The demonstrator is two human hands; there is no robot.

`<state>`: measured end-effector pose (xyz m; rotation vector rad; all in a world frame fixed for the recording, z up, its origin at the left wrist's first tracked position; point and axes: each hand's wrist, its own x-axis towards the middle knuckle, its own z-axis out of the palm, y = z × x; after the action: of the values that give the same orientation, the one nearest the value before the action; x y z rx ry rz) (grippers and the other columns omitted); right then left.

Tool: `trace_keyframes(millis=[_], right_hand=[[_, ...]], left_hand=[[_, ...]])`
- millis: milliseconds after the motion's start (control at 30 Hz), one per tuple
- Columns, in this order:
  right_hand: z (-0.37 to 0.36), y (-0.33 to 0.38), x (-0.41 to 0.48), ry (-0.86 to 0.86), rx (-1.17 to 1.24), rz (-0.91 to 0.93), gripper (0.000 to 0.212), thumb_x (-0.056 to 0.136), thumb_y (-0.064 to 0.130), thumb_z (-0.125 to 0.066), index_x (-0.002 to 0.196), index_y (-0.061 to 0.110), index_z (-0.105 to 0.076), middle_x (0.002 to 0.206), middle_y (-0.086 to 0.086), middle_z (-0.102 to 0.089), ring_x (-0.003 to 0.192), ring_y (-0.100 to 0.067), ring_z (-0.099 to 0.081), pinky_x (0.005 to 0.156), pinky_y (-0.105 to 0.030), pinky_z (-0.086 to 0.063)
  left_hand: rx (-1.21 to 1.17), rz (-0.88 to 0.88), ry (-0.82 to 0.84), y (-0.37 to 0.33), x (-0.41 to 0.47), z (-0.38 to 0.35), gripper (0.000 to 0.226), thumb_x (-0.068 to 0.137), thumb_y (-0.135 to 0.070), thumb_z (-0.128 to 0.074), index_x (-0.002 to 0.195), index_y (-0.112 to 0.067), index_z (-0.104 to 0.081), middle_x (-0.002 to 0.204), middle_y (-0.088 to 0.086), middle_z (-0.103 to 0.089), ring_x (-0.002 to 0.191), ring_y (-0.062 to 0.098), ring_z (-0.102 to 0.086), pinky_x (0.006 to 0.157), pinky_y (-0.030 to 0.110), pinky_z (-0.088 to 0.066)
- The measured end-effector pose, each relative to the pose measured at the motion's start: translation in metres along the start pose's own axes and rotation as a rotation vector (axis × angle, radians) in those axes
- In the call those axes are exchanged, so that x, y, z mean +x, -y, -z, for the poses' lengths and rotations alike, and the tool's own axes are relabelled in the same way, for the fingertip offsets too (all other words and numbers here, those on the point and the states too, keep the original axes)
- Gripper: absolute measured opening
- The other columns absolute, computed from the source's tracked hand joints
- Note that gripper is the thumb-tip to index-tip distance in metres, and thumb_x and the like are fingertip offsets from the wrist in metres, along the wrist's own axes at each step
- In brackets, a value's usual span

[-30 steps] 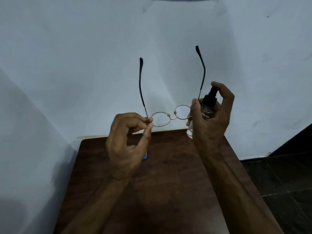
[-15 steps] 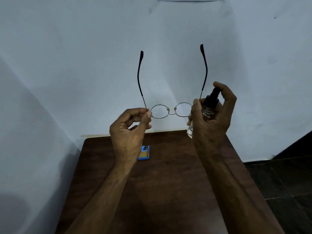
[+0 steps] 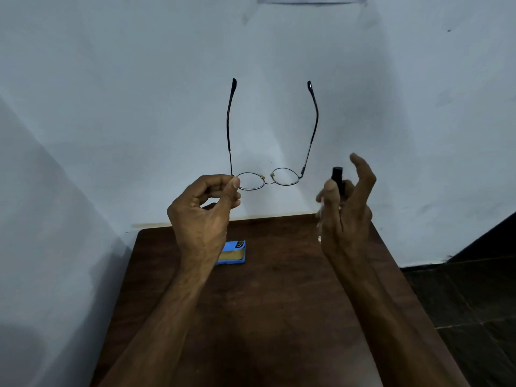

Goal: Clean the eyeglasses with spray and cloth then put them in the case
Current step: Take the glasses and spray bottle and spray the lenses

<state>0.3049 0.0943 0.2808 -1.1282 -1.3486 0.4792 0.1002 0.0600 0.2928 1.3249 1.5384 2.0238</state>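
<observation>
Round wire-rimmed eyeglasses (image 3: 268, 178) hang in the air above the far end of the table, their two dark arms pointing up and away from me. My left hand (image 3: 205, 216) pinches the left corner of the frame between thumb and forefinger. To the right of the glasses, my right hand (image 3: 344, 210) holds a small spray bottle (image 3: 337, 178) with a black nozzle. Its forefinger is lifted off the nozzle top, and the hand covers most of the bottle. A gap separates the nozzle from the right lens.
A dark brown wooden table (image 3: 265, 303) stands in a corner of pale walls. A blue phone (image 3: 233, 252) lies on it behind my left wrist. Dark tiled floor (image 3: 474, 297) shows to the right.
My right hand has moved the spray bottle to the right, away from the right lens, and lifted its forefinger off the nozzle. The glasses have shifted slightly left and stay level.
</observation>
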Motion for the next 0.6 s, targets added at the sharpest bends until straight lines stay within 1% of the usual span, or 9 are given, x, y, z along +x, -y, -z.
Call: trace_keyframes(millis=[33,133,267,333,400,467,500,533,600], right_hand=[[0.003,-0.004,-0.003,0.031,-0.054,0.025,0.050,0.109,0.037,-0.045,0.155,0.034,-0.026,0.085,-0.003,-0.063,0.060,-0.026,-0.062,0.057,-0.048,-0.056],[0.009,-0.008,-0.011,0.091,-0.163,0.108,0.049,0.108,0.034,-0.043,0.155,0.032,-0.028,0.085,0.004,-0.060,0.061,-0.015,-0.059,0.058,-0.032,-0.047],[0.013,-0.008,-0.015,0.164,-0.239,0.180,0.049,0.110,0.038,-0.044,0.157,0.036,-0.029,0.086,0.005,-0.063,0.064,-0.008,-0.057,0.063,-0.030,-0.050],[0.013,-0.006,-0.016,0.181,-0.258,0.199,0.049,0.110,0.036,-0.047,0.157,0.036,-0.032,0.085,0.008,-0.062,0.067,0.004,-0.057,0.063,-0.021,-0.047],[0.011,-0.003,-0.018,0.152,-0.268,0.267,0.047,0.110,0.028,-0.051,0.155,0.030,-0.039,0.104,0.002,-0.071,0.085,0.010,-0.061,0.071,-0.012,-0.049],[0.009,-0.002,-0.017,0.132,-0.247,0.308,0.043,0.109,0.023,-0.054,0.151,0.025,-0.044,0.129,-0.002,-0.070,0.110,0.000,-0.066,0.084,-0.024,-0.058],[0.009,-0.002,-0.016,0.119,-0.240,0.317,0.041,0.108,0.022,-0.055,0.149,0.023,-0.046,0.130,-0.003,-0.070,0.112,-0.006,-0.068,0.085,-0.029,-0.060],[0.008,-0.002,-0.015,0.100,-0.240,0.321,0.039,0.108,0.021,-0.055,0.146,0.021,-0.049,0.128,-0.004,-0.070,0.110,-0.008,-0.069,0.085,-0.030,-0.060],[0.007,-0.001,-0.013,0.062,-0.252,0.314,0.034,0.108,0.022,-0.055,0.142,0.020,-0.051,0.125,-0.003,-0.072,0.102,-0.003,-0.067,0.082,-0.023,-0.056]], left_hand=[[0.013,-0.017,0.001,0.001,0.001,0.002,0.013,0.094,-0.019,-0.083,0.099,-0.007,-0.080,0.083,0.005,-0.077,0.077,0.021,-0.078,0.070,0.032,-0.067],[0.036,-0.049,0.004,0.002,0.001,0.006,0.018,0.095,-0.019,-0.082,0.102,-0.003,-0.080,0.084,0.007,-0.076,0.078,0.023,-0.078,0.072,0.034,-0.068],[0.017,-0.037,-0.011,0.002,0.003,0.005,0.019,0.096,-0.020,-0.082,0.102,-0.002,-0.079,0.083,0.007,-0.075,0.077,0.024,-0.077,0.072,0.037,-0.068],[-0.002,-0.012,-0.009,0.001,0.002,0.004,0.018,0.096,-0.020,-0.081,0.101,-0.003,-0.079,0.083,0.008,-0.076,0.077,0.023,-0.078,0.072,0.038,-0.068],[-0.029,0.005,-0.001,0.000,0.000,0.003,0.017,0.095,-0.021,-0.081,0.100,-0.005,-0.079,0.082,0.009,-0.076,0.076,0.024,-0.078,0.072,0.039,-0.068],[-0.050,0.013,0.008,-0.002,-0.002,0.002,0.015,0.095,-0.021,-0.082,0.099,-0.007,-0.079,0.081,0.006,-0.076,0.074,0.024,-0.078,0.071,0.039,-0.068],[-0.057,0.016,0.011,-0.003,-0.003,0.001,0.013,0.095,-0.020,-0.082,0.098,-0.008,-0.079,0.080,0.003,-0.076,0.074,0.023,-0.078,0.070,0.038,-0.068],[-0.066,0.020,0.014,-0.005,-0.004,0.000,0.012,0.094,-0.020,-0.082,0.097,-0.009,-0.079,0.079,0.000,-0.076,0.073,0.023,-0.077,0.070,0.038,-0.067],[-0.074,0.026,0.019,-0.007,-0.005,0.000,0.010,0.094,-0.020,-0.082,0.096,-0.010,-0.078,0.077,-0.004,-0.076,0.072,0.022,-0.077,0.070,0.036,-0.067]])
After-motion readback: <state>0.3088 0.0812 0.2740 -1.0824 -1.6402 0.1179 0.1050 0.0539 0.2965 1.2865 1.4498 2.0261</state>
